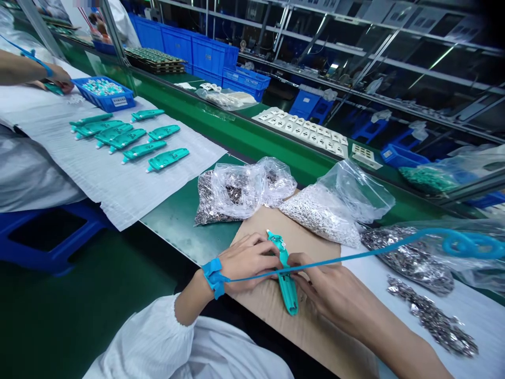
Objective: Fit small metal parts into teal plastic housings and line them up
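Note:
A long teal plastic housing (pixel 288 295) with a white tip lies on a sheet of brown cardboard (pixel 260 302) in front of me. My left hand (pixel 248 259) closes on its left side, fingers bent against the edge; a blue strap with a cord circles that wrist. From the right, my right hand (pixel 321 281) has its thumb and fingers drawn together at the housing's middle. Whether a small part sits between those fingertips is hidden. Small metallic bits show inside the housing near its white tip.
Bags of metal pieces (pixel 224 195) and white parts (pixel 321 210) stand behind the cardboard. Loose metal clips (pixel 434 316) lie at right. Several teal housings (pixel 122 138) and a blue bin (pixel 104 93) are at left, near a co-worker's hand (pixel 59 79). The blue cord (pixel 355 256) crosses over my right hand.

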Motion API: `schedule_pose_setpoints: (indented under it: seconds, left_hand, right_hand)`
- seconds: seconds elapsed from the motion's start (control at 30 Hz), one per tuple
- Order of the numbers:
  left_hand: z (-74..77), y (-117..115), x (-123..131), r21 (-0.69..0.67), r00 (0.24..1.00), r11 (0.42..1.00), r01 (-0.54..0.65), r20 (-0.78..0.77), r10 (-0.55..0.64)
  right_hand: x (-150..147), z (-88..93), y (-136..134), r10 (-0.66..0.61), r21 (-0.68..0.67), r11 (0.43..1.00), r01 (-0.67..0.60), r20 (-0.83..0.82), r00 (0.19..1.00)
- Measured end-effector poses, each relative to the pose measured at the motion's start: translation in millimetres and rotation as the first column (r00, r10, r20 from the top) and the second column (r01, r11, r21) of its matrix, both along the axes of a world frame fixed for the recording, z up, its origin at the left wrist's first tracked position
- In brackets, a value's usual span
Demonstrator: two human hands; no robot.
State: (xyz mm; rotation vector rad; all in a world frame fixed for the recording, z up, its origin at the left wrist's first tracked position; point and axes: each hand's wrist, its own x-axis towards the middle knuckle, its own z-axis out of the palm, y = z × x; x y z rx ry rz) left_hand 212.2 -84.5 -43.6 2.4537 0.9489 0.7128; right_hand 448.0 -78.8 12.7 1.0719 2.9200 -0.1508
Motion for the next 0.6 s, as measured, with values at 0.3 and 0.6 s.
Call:
schedule_pose_setpoints:
  seconds: [0.3,0.6]
  left_hand:
    - [3.6,0.8,0.8,0.004,1.000,1.000,-0.006,-0.011,0.006]
    - [2.9,0.8,-0.1,0.015,1.000,1.000,-0.002,0.001,0.002]
  right_hand:
    - [-6.0,3.0,-3.8,0.116,0.010,0.993,-0.116,0.000,0.993]
    - [-2.7,6.6,-6.2,0.123,0.072,0.990,-0.123,0.002,0.992]
